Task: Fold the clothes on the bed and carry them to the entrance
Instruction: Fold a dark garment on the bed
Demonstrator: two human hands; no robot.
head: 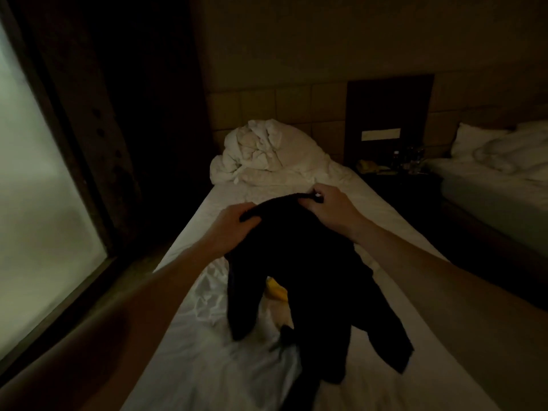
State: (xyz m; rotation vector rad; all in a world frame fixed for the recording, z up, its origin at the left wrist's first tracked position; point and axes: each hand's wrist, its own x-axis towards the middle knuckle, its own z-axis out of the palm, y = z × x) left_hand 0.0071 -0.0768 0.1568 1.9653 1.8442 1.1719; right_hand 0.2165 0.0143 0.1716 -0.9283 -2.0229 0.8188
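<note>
Yellow item [277, 290] half hidden behind black garment [311, 277].

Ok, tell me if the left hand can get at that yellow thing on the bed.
Probably not yet: the left hand grips the black garment, which hangs over the yellow thing.

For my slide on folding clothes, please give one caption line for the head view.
Left hand and right hand hold up a black garment over the white bed.

Black garment [302, 280]: matt, soft cloth. Bed [192, 366] sheet: white cloth, creased, slight sheen. Duvet [261, 155] at head end: crumpled white fabric. Headboard wall [296, 105]: smooth matt panels.
</note>
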